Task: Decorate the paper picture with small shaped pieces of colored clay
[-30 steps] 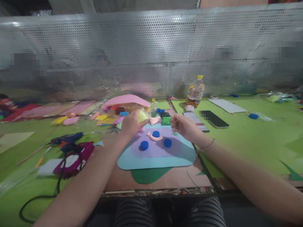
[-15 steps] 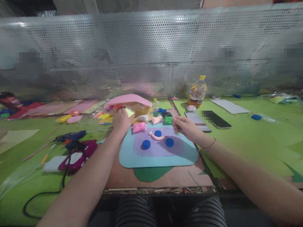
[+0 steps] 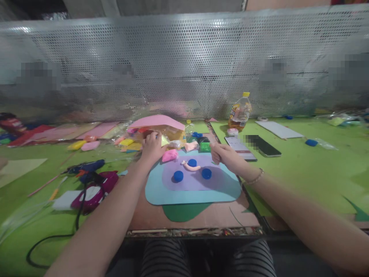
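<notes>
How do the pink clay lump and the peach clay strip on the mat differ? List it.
The pink clay lump is a thick, bright pink wad; the peach clay strip is a thin, pale, curved roll. The lump lies at the blue mat's far edge, near the left hand; the strip lies on the purple sheet among three blue caps. Neither is held by a hand.
</notes>
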The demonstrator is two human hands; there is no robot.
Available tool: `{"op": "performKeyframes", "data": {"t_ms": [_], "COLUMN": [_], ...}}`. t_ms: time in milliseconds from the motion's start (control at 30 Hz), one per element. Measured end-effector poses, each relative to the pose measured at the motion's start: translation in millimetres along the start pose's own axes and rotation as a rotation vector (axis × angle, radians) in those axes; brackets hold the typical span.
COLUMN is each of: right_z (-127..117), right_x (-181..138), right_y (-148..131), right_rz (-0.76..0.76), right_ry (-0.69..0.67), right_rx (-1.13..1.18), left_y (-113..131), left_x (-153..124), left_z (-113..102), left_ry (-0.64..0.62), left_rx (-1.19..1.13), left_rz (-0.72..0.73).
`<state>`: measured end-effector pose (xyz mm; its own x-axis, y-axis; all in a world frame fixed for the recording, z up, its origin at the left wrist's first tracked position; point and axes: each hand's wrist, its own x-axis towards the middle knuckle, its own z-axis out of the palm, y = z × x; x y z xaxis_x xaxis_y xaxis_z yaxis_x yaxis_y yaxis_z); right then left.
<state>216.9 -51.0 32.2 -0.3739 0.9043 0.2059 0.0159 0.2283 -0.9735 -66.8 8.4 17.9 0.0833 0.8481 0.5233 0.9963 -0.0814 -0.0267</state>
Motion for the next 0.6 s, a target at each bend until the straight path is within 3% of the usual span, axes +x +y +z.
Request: {"op": "performKeyframes", "data": {"t_ms": [167,400,600], "right_z": [0.8,1.3,0.5], "right_x": [-0.6,2.3,2.5], "right_y": [-0.1,2.3,2.4], "right_rz": [0.072,0.077,0.066], "right_ry": [-0.065,-0.008,0.029], "right_rx": [0.143,-0.119,-0.146], "left_y": [-0.5,-1.7,-2.5], "left_x": [-0.4,0.4,2.4], "left_z": [3.1,4.9,4.6], "left_ry": [-0.007,-0.016,-0.024], "left_rx": [0.001,-0.002,0.002], "left_rz": [-0.009,-0.005,-0.012]}}
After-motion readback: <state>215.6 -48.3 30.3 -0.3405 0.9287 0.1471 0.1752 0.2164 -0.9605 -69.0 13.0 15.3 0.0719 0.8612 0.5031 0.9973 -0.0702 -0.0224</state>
